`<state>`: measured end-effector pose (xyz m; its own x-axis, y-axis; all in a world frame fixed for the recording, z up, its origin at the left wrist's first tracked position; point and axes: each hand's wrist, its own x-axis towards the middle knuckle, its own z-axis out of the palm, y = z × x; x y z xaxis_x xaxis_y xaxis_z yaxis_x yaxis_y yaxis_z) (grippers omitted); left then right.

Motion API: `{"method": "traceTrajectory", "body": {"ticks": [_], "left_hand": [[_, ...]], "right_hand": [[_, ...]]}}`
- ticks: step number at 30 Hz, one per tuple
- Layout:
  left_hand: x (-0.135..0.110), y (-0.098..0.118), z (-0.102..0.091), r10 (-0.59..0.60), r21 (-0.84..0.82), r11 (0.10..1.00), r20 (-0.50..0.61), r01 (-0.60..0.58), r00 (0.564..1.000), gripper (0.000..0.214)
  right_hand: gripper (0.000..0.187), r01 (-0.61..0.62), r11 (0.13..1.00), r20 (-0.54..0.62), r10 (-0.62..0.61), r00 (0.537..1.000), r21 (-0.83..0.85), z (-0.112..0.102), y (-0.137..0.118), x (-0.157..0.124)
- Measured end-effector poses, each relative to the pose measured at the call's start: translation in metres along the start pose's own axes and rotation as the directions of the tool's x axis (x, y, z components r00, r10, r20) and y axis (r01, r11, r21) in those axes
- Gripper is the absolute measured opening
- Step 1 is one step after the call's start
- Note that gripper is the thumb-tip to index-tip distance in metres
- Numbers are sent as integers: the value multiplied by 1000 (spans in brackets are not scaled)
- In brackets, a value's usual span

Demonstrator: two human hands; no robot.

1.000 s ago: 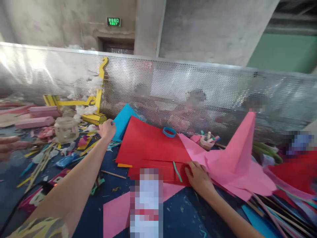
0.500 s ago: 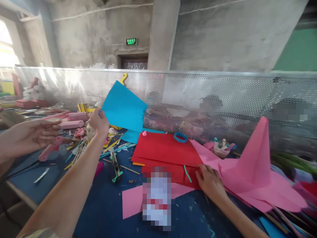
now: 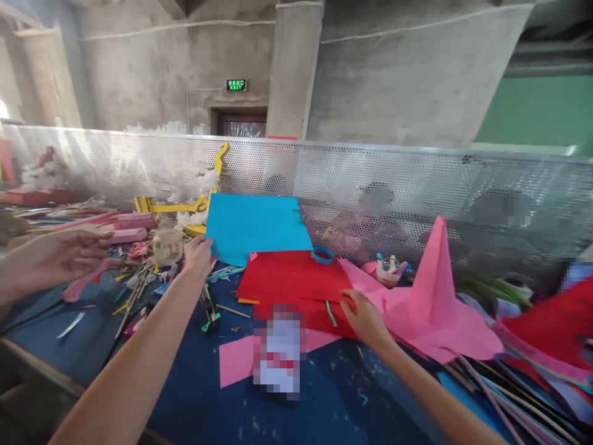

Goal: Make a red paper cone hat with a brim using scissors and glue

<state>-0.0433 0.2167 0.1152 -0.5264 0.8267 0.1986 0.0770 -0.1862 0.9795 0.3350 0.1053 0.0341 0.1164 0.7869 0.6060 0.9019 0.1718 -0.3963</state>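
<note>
My left hand (image 3: 198, 258) is closed on the left edge of a blue sheet (image 3: 257, 225), which looks like craft foam or paper. The sheet slants at the back of the table, its lower edge against the stacked red sheets (image 3: 287, 275). My right hand (image 3: 364, 315) pinches the right edge of a red sheet. A short green strip (image 3: 330, 313) lies on the red near those fingers, and a blue ring (image 3: 322, 255) rests at the stack's back corner. Below the stack lie a pink sheet (image 3: 236, 360) and a blurred-out object (image 3: 279, 364). A box cutter (image 3: 210, 312) is beside my left forearm.
A co-worker's hand (image 3: 69, 256) reaches in at left, above a pink glue gun (image 3: 86, 281). A pink pointed hat (image 3: 435, 296) stands to the right, near sticks (image 3: 495, 395). A glass jar (image 3: 167, 247) and scraps lie left. A perforated metal panel (image 3: 417, 167) closes the back.
My left hand has lowered the blue sheet from its raised, tilted position to behind the red stack. My right hand's fingers, earlier laid on the red edge, now pinch it. The view has shifted right.
</note>
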Motion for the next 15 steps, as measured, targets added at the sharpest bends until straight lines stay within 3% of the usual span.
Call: {"method": "traceTrajectory", "body": {"ticks": [4,9,13,15], "left_hand": [[-10,-7,13,-195,-123,969,160,215,968,35],[-27,-20,16,-265,-198,925,276,325,924,35],[-26,-30,19,-293,-207,912,279,355,914,35],[-20,-31,23,-277,-223,920,211,322,937,35]], "right_hand": [[25,-14,995,44,10,999,96,2,-11,-6],[28,-24,985,70,12,997,171,-2,-24,-12],[27,-55,979,88,39,995,194,-3,-26,-13],[28,-69,976,101,49,994,204,-2,-25,-13]]}}
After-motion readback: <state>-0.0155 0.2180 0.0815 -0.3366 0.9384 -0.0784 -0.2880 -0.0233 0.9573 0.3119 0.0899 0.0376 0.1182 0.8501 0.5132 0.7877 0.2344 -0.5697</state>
